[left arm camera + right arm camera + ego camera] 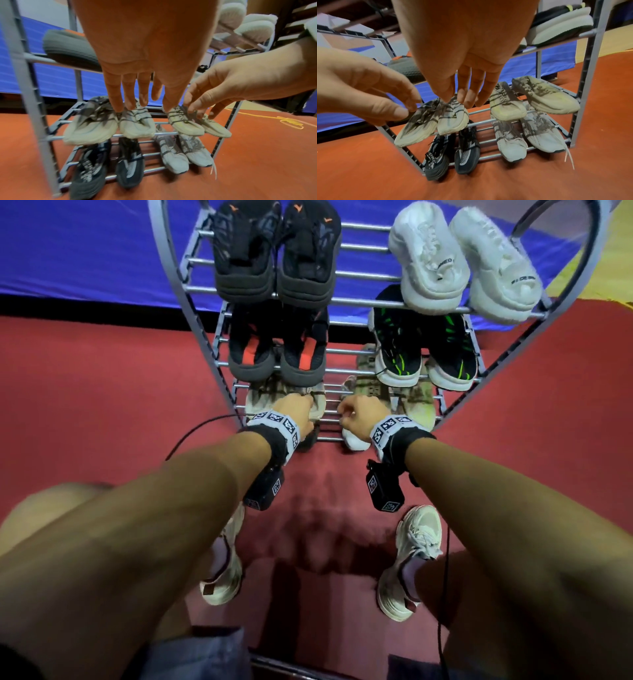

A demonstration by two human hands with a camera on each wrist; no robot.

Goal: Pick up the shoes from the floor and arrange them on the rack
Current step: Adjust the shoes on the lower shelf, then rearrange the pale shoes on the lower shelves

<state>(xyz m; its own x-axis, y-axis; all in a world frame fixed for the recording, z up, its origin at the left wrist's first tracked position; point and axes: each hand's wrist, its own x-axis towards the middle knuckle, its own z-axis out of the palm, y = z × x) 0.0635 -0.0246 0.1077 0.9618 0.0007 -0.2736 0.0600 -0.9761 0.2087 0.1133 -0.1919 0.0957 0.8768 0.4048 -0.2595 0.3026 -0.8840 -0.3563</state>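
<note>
Grey metal bar rack [205, 313], four tiers, every tier holding two pairs; red carpet floor [102, 405] shows no loose shoes apart from those the person is wearing, so the task looks nearly done. Left hand [294, 409] sits over the beige knit sneaker pair [109, 124] on the third tier's left side, fingers straight, tips on the collars, gripping nothing. Right hand [359, 414] is just beside it, fingers loosely extended, empty. Sneakers' long axes run front-to-back, toes toward the person. Left hand is nearer. The tier above overhangs, limiting lift room.
</note>
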